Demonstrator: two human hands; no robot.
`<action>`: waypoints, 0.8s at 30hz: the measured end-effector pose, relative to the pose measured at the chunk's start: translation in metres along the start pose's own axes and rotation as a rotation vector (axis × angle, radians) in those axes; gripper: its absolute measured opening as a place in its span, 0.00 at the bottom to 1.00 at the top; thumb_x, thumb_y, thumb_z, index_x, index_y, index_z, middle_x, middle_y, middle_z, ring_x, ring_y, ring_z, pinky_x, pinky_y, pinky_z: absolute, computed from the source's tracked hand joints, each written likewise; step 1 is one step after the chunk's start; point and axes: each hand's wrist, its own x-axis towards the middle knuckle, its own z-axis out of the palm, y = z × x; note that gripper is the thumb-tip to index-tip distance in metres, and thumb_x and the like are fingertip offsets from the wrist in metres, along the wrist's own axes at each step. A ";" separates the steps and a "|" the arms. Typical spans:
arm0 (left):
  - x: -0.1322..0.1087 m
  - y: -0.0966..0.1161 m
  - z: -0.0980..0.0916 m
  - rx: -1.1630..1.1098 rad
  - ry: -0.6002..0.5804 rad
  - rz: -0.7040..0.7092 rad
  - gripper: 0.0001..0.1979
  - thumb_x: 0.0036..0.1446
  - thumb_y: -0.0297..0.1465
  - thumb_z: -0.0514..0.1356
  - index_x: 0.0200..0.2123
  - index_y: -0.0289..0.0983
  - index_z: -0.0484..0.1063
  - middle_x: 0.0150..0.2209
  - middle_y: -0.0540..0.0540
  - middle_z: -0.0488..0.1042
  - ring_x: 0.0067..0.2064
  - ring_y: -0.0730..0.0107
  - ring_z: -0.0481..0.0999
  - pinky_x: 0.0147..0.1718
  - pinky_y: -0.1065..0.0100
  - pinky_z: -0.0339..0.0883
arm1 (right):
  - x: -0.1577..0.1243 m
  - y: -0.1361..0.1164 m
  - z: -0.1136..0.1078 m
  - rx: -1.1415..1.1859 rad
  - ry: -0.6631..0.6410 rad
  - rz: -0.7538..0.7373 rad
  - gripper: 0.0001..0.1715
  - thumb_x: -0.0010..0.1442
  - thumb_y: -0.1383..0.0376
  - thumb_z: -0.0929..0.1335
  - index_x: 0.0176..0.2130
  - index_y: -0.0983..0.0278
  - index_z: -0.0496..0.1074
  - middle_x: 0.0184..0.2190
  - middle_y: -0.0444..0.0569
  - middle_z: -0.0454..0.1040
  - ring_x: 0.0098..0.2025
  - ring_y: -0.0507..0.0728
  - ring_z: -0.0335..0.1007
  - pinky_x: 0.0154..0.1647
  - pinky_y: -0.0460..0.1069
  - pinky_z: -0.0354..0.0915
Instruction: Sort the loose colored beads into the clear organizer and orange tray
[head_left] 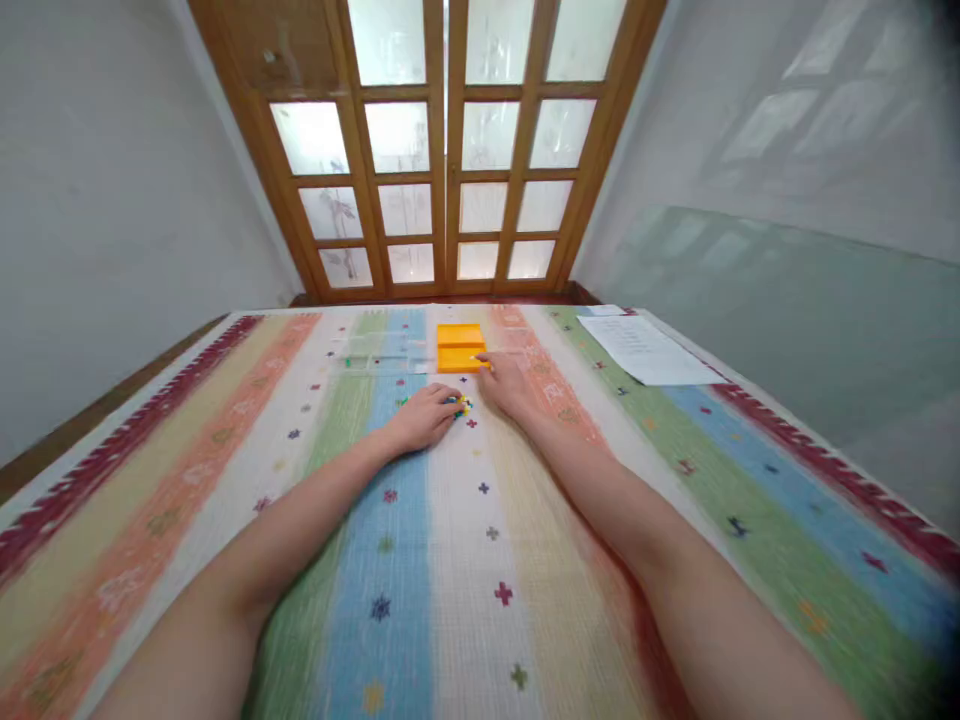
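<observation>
so the yellow tray is sitting straight ahead on the striped cloth, its inner ridge running left to right; which way its long axis is going, i can't tell. the right hand is lying nearer to it, fingertips reaching the near right corner, so the tray is spreading out leftward and away from those fingers. a pale spot is showing at their tips, but whether they're pinching a piece, i can't tell. closer in, small coloured pieces are lying just right of the left hand's curling fingers, partly hidden; a grip there i can't confirm. clear plastic is lying left of the tray, paper resting far right.
</observation>
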 end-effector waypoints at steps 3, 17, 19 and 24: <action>0.001 0.000 -0.001 -0.032 -0.019 0.038 0.18 0.72 0.31 0.52 0.58 0.41 0.76 0.58 0.42 0.75 0.60 0.57 0.70 0.64 0.52 0.63 | 0.000 -0.002 0.000 -0.004 -0.002 0.000 0.22 0.69 0.70 0.61 0.57 0.69 0.74 0.54 0.59 0.77 0.57 0.61 0.66 0.66 0.58 0.56; -0.004 -0.026 0.006 -0.176 0.180 -0.134 0.20 0.70 0.28 0.51 0.60 0.41 0.75 0.60 0.41 0.75 0.63 0.58 0.70 0.65 0.49 0.63 | 0.003 0.010 0.008 -0.005 0.034 -0.046 0.18 0.66 0.70 0.64 0.52 0.64 0.77 0.49 0.57 0.78 0.54 0.63 0.70 0.61 0.61 0.64; -0.006 -0.041 0.008 -0.160 0.241 -0.209 0.22 0.69 0.27 0.52 0.62 0.41 0.74 0.62 0.42 0.74 0.65 0.57 0.68 0.68 0.46 0.60 | 0.004 0.012 0.011 -0.005 0.037 -0.054 0.17 0.65 0.70 0.65 0.51 0.64 0.78 0.49 0.57 0.79 0.54 0.64 0.71 0.61 0.61 0.65; -0.011 -0.082 0.015 -0.124 0.311 -0.429 0.24 0.67 0.29 0.53 0.65 0.40 0.71 0.66 0.43 0.70 0.70 0.55 0.61 0.72 0.44 0.53 | 0.004 0.015 0.018 -0.016 0.040 -0.103 0.16 0.65 0.70 0.66 0.49 0.64 0.79 0.48 0.57 0.80 0.52 0.64 0.72 0.59 0.61 0.66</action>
